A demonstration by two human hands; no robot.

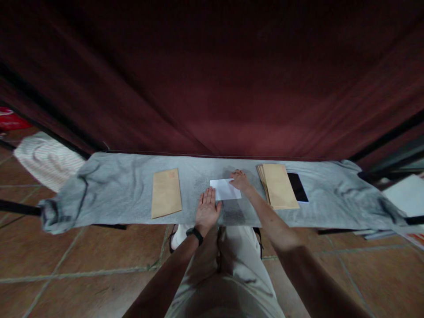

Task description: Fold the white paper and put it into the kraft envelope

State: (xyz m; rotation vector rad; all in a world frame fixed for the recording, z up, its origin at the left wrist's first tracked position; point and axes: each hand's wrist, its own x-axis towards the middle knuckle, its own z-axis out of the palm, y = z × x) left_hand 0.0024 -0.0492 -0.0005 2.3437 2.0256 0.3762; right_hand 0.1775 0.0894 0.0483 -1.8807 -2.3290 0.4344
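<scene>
1. The right hand [240,180] rests on the far right corner of a folded white sheet of paper [225,190], fingertips curled and pressing down on it; whether it pinches the edge cannot be told.
2. The left hand [207,207] lies flat with fingers spread and nothing held, its fingertips touching the sheet's near left edge.
3. The paper sits mid-table on a grey cloth [115,185], directly before the person. It looks thin, light and limp, likely to slide or crease, so a flat palm steadies it and a corner or folded edge is the best place to lift.
4. To the left, apart, lies a single brown envelope [166,193].
5. To the right, near the right hand, sits a stack of brown envelopes [280,186], with a dark phone [297,187] just beside it.
</scene>
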